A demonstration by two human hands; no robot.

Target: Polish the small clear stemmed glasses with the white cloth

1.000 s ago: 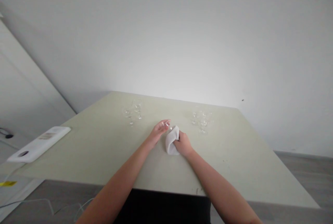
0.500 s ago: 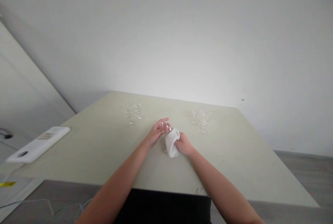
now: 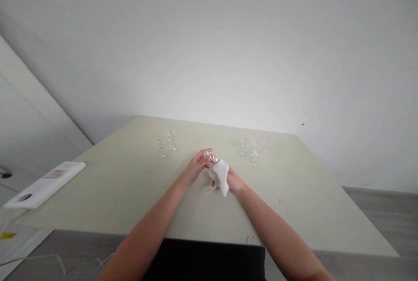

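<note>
Over a pale table (image 3: 294,211), you are holding a small clear glass (image 3: 213,158) tilted in your left hand (image 3: 197,165), its fingers wrapping around one end, while your right hand (image 3: 234,180) is clasping a bunched white cloth (image 3: 222,171) against the other, most of its fingers hiding behind the fabric. Your two hands are working close together near the middle of the tabletop. Beyond them, clear stemmed glasses are standing in two clusters, one to the left (image 3: 171,136) and one to the right (image 3: 254,152), as a white oblong device (image 3: 45,184) is lying near the left edge.
</note>
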